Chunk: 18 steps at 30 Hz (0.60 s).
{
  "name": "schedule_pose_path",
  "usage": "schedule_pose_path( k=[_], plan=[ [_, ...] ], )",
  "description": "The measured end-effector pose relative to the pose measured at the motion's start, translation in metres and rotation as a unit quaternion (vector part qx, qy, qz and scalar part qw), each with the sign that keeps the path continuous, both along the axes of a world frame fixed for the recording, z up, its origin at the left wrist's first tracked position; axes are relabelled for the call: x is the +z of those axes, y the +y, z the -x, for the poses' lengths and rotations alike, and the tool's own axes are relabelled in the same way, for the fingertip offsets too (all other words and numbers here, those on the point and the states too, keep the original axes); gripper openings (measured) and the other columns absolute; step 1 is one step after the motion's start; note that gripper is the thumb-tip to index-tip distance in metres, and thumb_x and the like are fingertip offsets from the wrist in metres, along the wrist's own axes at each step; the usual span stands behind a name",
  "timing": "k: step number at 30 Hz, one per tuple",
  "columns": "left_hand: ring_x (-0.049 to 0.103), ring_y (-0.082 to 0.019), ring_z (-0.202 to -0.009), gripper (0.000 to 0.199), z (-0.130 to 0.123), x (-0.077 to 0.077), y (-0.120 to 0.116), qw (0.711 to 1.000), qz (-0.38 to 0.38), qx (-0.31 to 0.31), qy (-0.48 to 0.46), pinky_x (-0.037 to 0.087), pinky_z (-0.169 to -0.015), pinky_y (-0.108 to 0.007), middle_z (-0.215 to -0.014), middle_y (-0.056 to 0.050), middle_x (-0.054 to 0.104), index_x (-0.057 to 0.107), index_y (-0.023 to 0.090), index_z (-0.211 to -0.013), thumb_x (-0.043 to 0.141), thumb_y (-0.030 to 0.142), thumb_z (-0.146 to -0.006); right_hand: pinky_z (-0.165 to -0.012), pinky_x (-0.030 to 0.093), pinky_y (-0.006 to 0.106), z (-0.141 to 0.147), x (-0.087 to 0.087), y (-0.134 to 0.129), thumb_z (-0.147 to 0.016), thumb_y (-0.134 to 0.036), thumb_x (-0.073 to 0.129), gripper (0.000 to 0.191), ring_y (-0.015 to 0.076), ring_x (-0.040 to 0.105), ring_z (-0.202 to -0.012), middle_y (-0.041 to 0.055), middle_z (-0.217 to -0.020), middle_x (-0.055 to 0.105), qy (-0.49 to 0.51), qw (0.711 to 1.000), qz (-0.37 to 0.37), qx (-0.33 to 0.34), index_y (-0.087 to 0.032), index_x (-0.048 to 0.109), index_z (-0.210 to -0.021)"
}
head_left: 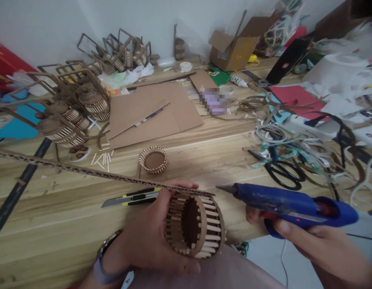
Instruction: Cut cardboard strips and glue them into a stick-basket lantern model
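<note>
My left hand [144, 237] is wrapped round a small barrel-shaped basket [212, 228] of pale wooden sticks and brown cardboard bands, tilted on its side. A long corrugated cardboard strip [113, 175] runs along the basket's upper rim and stretches off to the left edge. In my right hand [315, 241] is a blue hot glue gun [273, 200] with a small red light lit. Its nozzle points left, just right of the basket and apart from it. Beyond my left fingers stands a small round stick-walled basket [144, 162]. A yellow-and-black utility knife [128, 198] lies beside my left hand.
Cardboard sheets [180, 108] with a craft knife [151, 115] lie mid-table. Finished-looking lidded baskets [92, 100] with tall handles crowd the left. Loose sticks [104, 159] are scattered nearby. Black scissors [284, 174] and tangled cords [312, 148] lie right; a cardboard box [234, 52] stands behind.
</note>
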<state>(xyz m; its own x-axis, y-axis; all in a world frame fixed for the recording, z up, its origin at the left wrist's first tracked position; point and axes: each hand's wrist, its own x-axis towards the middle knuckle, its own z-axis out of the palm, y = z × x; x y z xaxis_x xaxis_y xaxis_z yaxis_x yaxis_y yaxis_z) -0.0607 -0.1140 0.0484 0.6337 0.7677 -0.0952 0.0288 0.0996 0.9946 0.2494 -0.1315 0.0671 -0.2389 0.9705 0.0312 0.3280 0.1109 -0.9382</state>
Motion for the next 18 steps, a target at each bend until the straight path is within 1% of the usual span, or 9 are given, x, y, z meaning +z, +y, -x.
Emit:
schedule_pose_path(
  k=[2,5,6,8,10,13,16,18],
  plan=[
    [0.051,-0.037,-0.130,0.114,0.000,-0.001,0.001,1.000,-0.002,0.005,0.009,0.047,-0.105,-0.047,-0.148,-0.014,0.044,0.032,0.028,-0.147,0.096,0.037,-0.052,-0.058,0.059,0.023,0.001,0.003,0.004,-0.089,-0.040,0.064,0.017,0.0180,0.071,-0.070,0.0031,-0.079,0.074,0.001,0.999,-0.003,0.043,-0.029,0.077,-0.085],
    [0.053,-0.037,-0.128,0.118,-0.001,-0.001,0.001,1.000,0.004,0.003,0.016,0.047,-0.105,-0.047,-0.146,-0.015,0.046,0.032,0.027,-0.148,0.096,0.041,-0.050,-0.062,0.060,0.021,0.002,0.004,0.009,-0.088,-0.033,0.066,0.011,0.0164,0.073,-0.073,0.0010,-0.083,0.075,0.003,0.996,0.016,0.087,-0.032,0.076,-0.093],
    [0.053,-0.037,-0.127,0.118,-0.001,0.000,0.001,1.000,0.007,0.003,0.015,0.046,-0.106,-0.048,-0.146,-0.015,0.046,0.031,0.027,-0.148,0.096,0.042,-0.050,-0.063,0.060,0.021,0.002,0.003,0.010,-0.088,-0.032,0.066,0.011,0.0162,0.074,-0.074,0.0005,-0.084,0.076,0.003,0.996,0.018,0.089,-0.032,0.076,-0.094],
    [0.053,-0.037,-0.127,0.119,-0.002,0.000,0.001,1.000,0.014,0.002,0.014,0.044,-0.107,-0.050,-0.147,-0.015,0.045,0.030,0.027,-0.149,0.096,0.044,-0.050,-0.061,0.060,0.019,0.004,0.004,0.011,-0.088,-0.031,0.066,0.011,0.0155,0.074,-0.072,0.0001,-0.084,0.076,-0.002,0.996,0.012,0.089,-0.032,0.076,-0.094],
    [0.053,-0.037,-0.127,0.121,-0.002,0.001,0.001,1.000,0.016,-0.001,0.016,0.043,-0.108,-0.050,-0.148,-0.016,0.044,0.029,0.027,-0.149,0.095,0.045,-0.050,-0.055,0.059,0.017,0.007,0.007,0.013,-0.087,-0.030,0.067,0.010,0.0147,0.074,-0.066,-0.0004,-0.081,0.077,-0.006,0.997,-0.011,0.082,-0.032,0.077,-0.090],
    [0.053,-0.037,-0.127,0.122,-0.001,0.000,0.002,1.000,0.011,-0.006,0.029,0.045,-0.106,-0.049,-0.147,-0.015,0.045,0.029,0.028,-0.149,0.096,0.044,-0.049,-0.048,0.056,0.015,0.015,0.014,0.017,-0.083,-0.029,0.071,0.007,0.0131,0.071,-0.057,-0.0027,-0.074,0.076,-0.009,0.996,-0.054,0.069,-0.033,0.077,-0.083],
    [0.052,-0.038,-0.129,0.123,-0.001,-0.001,0.003,0.999,0.010,-0.009,0.037,0.046,-0.106,-0.048,-0.146,-0.014,0.047,0.029,0.028,-0.149,0.096,0.046,-0.047,-0.045,0.055,0.015,0.022,0.020,0.020,-0.082,-0.032,0.072,0.006,0.0136,0.071,-0.054,-0.0031,-0.070,0.075,-0.020,0.995,-0.075,0.057,-0.033,0.077,-0.079],
    [0.053,-0.037,-0.128,0.123,-0.001,-0.001,0.003,0.999,0.010,-0.013,0.037,0.046,-0.106,-0.048,-0.146,-0.014,0.047,0.028,0.028,-0.150,0.095,0.048,-0.048,-0.046,0.056,0.016,0.024,0.021,0.021,-0.082,-0.036,0.071,0.008,0.0145,0.071,-0.055,-0.0031,-0.067,0.074,-0.023,0.995,-0.080,0.046,-0.033,0.076,-0.078]
  ],
)
